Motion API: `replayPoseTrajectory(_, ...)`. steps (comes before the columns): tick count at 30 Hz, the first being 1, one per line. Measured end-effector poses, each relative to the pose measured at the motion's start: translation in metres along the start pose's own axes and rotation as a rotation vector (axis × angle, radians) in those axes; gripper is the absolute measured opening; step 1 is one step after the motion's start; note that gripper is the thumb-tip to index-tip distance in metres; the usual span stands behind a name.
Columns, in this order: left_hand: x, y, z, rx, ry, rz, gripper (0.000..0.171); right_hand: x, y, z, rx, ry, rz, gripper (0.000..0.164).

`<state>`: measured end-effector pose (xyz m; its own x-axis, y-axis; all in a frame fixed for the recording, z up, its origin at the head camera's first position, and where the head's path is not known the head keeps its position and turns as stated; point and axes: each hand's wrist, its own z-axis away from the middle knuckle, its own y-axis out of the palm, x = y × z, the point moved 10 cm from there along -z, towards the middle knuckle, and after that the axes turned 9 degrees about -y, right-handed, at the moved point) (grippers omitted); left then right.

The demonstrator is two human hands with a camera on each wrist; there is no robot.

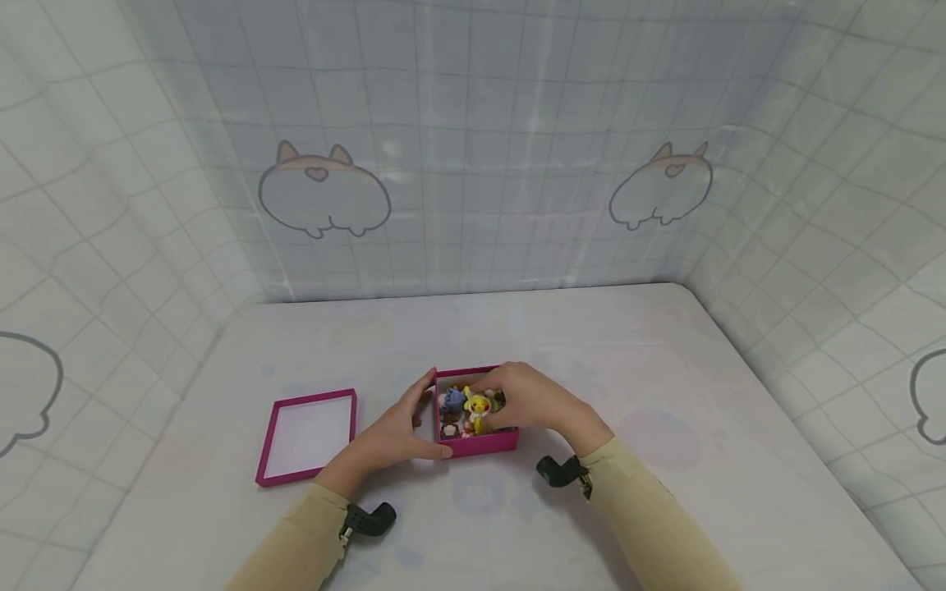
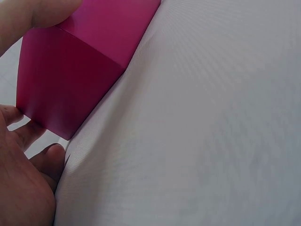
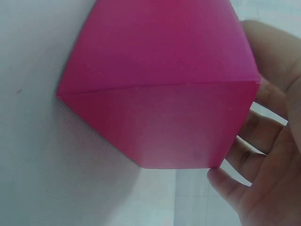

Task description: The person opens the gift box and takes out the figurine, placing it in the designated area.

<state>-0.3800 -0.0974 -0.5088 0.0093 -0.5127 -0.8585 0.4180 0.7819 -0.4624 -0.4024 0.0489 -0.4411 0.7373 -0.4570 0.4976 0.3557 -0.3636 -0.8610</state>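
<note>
While left hand [image 1: 392, 431] grips edge of box [image 1: 484, 444], right hand [image 1: 535, 399] pinches yellow figure [image 1: 479, 405] (table [image 1: 458, 336] spreads beyond).

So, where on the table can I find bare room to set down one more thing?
The table has bare patches behind the pink box, up to the back wall, and right of the right hand, up to the right wall. It is crowded between box and pink-rimmed lid, where the left hand is, and inside the box, among small figures.
</note>
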Motion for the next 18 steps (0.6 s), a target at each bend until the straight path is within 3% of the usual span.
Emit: replayPoseTrajectory(18,0.0,0.0,0.002,-0.01,0.001,-0.023,0.128,-0.004,0.01,-0.006,0.006,-0.014,0.055,0.049)
